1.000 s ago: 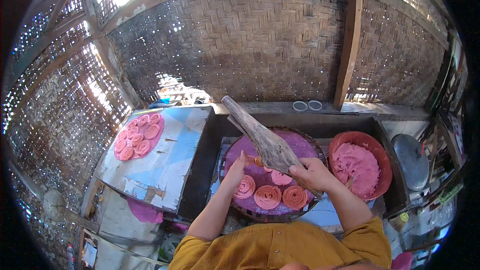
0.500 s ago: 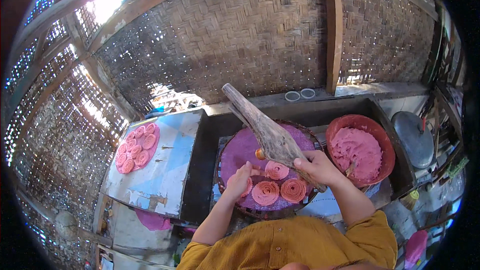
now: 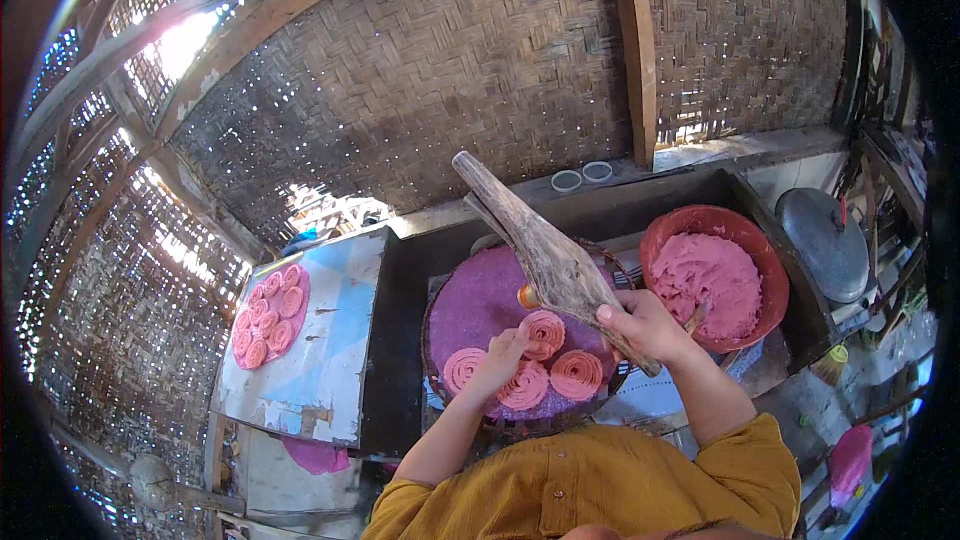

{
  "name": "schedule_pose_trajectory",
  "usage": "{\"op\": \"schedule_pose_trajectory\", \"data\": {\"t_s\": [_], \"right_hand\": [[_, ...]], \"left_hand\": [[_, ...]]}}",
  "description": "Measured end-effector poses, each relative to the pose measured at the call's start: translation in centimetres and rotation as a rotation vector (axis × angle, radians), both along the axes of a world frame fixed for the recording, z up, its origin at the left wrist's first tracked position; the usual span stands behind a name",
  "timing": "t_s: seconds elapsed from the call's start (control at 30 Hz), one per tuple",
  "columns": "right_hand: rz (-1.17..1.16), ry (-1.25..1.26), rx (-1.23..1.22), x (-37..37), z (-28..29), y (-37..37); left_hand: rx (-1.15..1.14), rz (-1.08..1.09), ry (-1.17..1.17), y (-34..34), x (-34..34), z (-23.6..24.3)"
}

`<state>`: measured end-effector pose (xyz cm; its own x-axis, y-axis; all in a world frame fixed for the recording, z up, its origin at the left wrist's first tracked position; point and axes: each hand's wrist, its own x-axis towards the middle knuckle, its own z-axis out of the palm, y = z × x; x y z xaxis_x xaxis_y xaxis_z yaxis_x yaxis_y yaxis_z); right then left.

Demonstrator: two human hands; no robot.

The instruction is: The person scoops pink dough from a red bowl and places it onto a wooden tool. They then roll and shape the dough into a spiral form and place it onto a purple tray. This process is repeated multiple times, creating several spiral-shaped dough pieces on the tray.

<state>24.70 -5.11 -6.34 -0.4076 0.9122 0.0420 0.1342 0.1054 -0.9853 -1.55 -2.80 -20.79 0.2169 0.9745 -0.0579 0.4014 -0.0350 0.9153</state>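
My right hand (image 3: 648,325) grips the lower end of a wooden dough press (image 3: 545,250), a long forked piece of weathered wood with a small orange ring on its side. The press slants up and left above a round tray lined with purple sheet (image 3: 480,290). Below the orange ring lies a coiled pink dough rosette (image 3: 544,334). My left hand (image 3: 503,358) is at this rosette's left edge, fingers stretched toward it; whether they touch it I cannot tell. Other rosettes lie along the tray's near side: one at left (image 3: 463,370), one in the middle (image 3: 524,387), one at right (image 3: 577,374).
A red basin (image 3: 778,310) of pink dough (image 3: 705,285) stands right of the tray, inside a dark wooden trough (image 3: 405,340). Further right is a grey lidded pot (image 3: 822,245). At left, several rosettes rest on a pink sheet (image 3: 300,285) atop a peeling blue-white board (image 3: 335,380).
My left hand has shifted slightly right, uncovering the left rosette. The rosette under the press looks larger and more fully coiled. The right hand still holds the press; the whole view has shifted a little.
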Motion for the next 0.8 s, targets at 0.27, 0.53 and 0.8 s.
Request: {"op": "schedule_pose_trajectory", "data": {"t_s": [0.27,0.53,0.8], "right_hand": [[-0.024,0.059,-0.047,0.9,-0.2,0.0],[-0.029,0.092,-0.088,1.4,-0.2,-0.2],[-0.05,0.149,-0.118,1.8,0.2,-0.7]], "left_hand": [[0.03,0.065,0.204,-1.1,2.2,3.8],[0.134,0.091,0.419,-1.9,2.9,3.8],[0.385,0.023,0.548,-2.5,2.7,3.2]]}}
